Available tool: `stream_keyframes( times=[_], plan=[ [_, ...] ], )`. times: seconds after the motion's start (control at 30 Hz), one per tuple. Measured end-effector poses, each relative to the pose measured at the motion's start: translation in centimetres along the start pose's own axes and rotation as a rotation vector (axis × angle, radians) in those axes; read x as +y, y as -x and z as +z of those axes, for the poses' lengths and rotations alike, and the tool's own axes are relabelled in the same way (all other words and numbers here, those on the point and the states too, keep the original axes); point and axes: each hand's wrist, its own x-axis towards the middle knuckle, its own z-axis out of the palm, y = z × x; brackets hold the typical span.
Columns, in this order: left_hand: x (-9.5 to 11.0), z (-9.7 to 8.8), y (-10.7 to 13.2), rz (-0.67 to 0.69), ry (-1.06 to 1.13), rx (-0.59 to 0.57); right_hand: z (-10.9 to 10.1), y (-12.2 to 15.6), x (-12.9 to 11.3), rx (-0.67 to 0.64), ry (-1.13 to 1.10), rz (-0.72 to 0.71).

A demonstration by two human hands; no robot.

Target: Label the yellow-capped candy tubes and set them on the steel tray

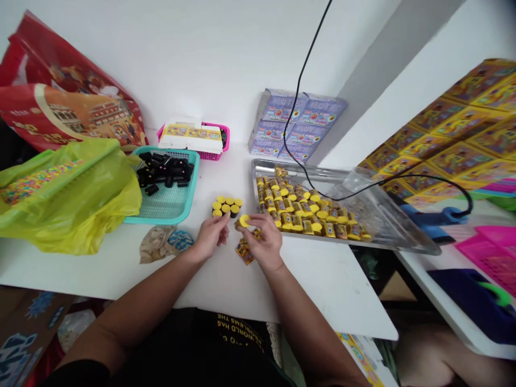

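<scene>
My right hand (pixel 262 242) pinches a yellow-topped cylinder (pixel 244 221) in its fingertips, and a bit of printed wrapper shows by its fingers. My left hand (pixel 210 237) is beside it, fingers together, nothing clearly visible in them. Its fingertips nearly reach a small group of black cylinders with yellow caps (pixel 226 207) standing upright on the white table (pixel 121 271). A yellow printed wrapper (pixel 245 252) lies on the table under my right hand's heel. To the right, a metal tray (pixel 403 236) holds several rolls wrapped in yellow (pixel 310 215).
A teal basket (pixel 161 207) of black cylinders stands left, by a yellow plastic bag (pixel 68 196) and a red printed bag (pixel 68 102). Behind are a pink basket (pixel 213 141) and stacked blue boxes (pixel 298 126). A black cable (pixel 298 107) crosses above the tray. The table's front edge lies past my arms.
</scene>
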Motion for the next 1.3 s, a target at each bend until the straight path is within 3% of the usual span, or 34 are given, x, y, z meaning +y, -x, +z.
stream_keyframes(
  times=[0.1,0.17,0.3,0.43,0.63,0.87,1.1,1.3],
  plan=[
    [-0.1,-0.2,-0.4,-0.275,0.039,-0.248,0.1,0.0,-0.4,-0.099,0.081,-0.199],
    [0.0,-0.4,-0.6,-0.349,0.193,-0.308,0.2,0.0,-0.5,-0.17,0.085,-0.247],
    [0.4,-0.6,-0.7,-0.305,0.455,-0.245,0.3,0.1,-0.7,-0.145,0.083,-0.099],
    [0.8,-0.7,-0.5,-0.235,0.548,-0.218,0.3,0.3,-0.2,-0.15,0.134,-0.028],
    [0.7,-0.7,-0.5,-0.196,0.55,-0.196,0.9,0.7,0.6,-0.174,0.153,-0.062],
    [0.2,-0.1,-0.3,-0.216,0.592,-0.156,1.4,0.8,0.2,-0.181,0.1,-0.009],
    [0.6,-0.3,-0.3,-0.261,0.543,-0.142,1.2,0.8,0.4,-0.19,0.171,-0.066],
    [0.3,-0.4,-0.4,-0.202,0.552,-0.179,1.2,0.9,0.4,-0.188,0.112,0.063]
  ],
)
